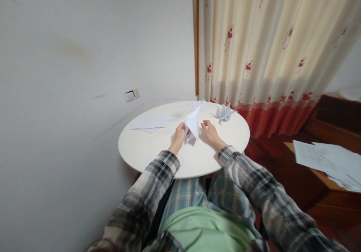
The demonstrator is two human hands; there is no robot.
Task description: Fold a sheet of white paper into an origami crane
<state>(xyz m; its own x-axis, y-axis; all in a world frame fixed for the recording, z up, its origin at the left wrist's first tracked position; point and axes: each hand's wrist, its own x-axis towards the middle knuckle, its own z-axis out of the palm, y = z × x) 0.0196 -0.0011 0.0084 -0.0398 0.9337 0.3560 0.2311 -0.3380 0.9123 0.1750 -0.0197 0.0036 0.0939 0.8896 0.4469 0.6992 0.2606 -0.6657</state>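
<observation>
A folded sheet of white paper [192, 124], pointed at its top, is held up over the round white table. My left hand [179, 132] grips its left side, with the fingers partly behind the paper. To the right of the paper is my right hand [209, 131], apart from it, its fingers slightly curled and nothing visible in them. Beyond my right hand sits a cluster of folded white paper pieces [224, 113]. Behind the held paper, more white paper [199, 105] lies near the far edge.
Several flat white sheets [153, 122] lie on the left part of the round table [146, 150]. A wall with a socket [129, 96] stands close on the left. A curtain [248, 56] hangs behind. Loose papers [327, 161] rest on wooden furniture at the right.
</observation>
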